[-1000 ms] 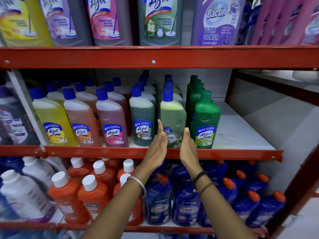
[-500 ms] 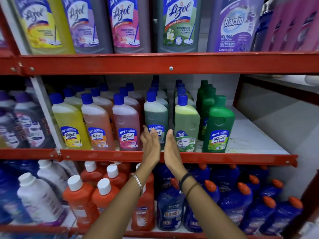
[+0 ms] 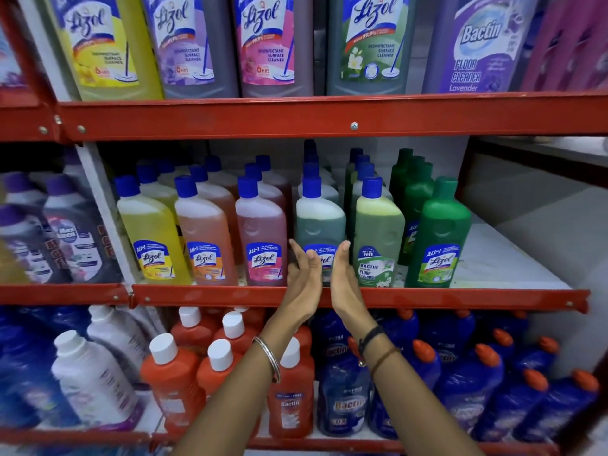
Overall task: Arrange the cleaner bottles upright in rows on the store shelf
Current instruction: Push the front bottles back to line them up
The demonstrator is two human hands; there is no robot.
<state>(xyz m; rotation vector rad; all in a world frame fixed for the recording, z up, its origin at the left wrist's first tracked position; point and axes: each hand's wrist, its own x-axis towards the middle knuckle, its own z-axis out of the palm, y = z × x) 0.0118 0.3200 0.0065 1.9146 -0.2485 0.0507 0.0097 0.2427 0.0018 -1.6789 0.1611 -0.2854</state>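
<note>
On the middle shelf [image 3: 493, 268] cleaner bottles stand upright in rows: yellow [image 3: 149, 238], orange [image 3: 204, 238], pink [image 3: 261, 238], dark green-grey [image 3: 320, 222], light green Bactin [image 3: 378, 238] and solid green [image 3: 442, 238]. My left hand [image 3: 302, 274] and my right hand [image 3: 343, 278] are raised with flat palms facing each other, on either side of the lower part of the dark green-grey front bottle. The fingers are straight and apart. Whether the palms touch the bottle I cannot tell.
A red shelf rail [image 3: 460, 299] runs below my hands. Large Lizol and Bactin bottles [image 3: 368, 44] fill the top shelf. Orange bottles with white caps [image 3: 171, 380] and blue Bactin bottles [image 3: 460, 383] crowd the bottom shelf. The right end of the middle shelf is bare white board.
Both hands have shifted left from the light green Bactin bottle to the dark green-grey bottle. The camera has moved closer and turned left.
</note>
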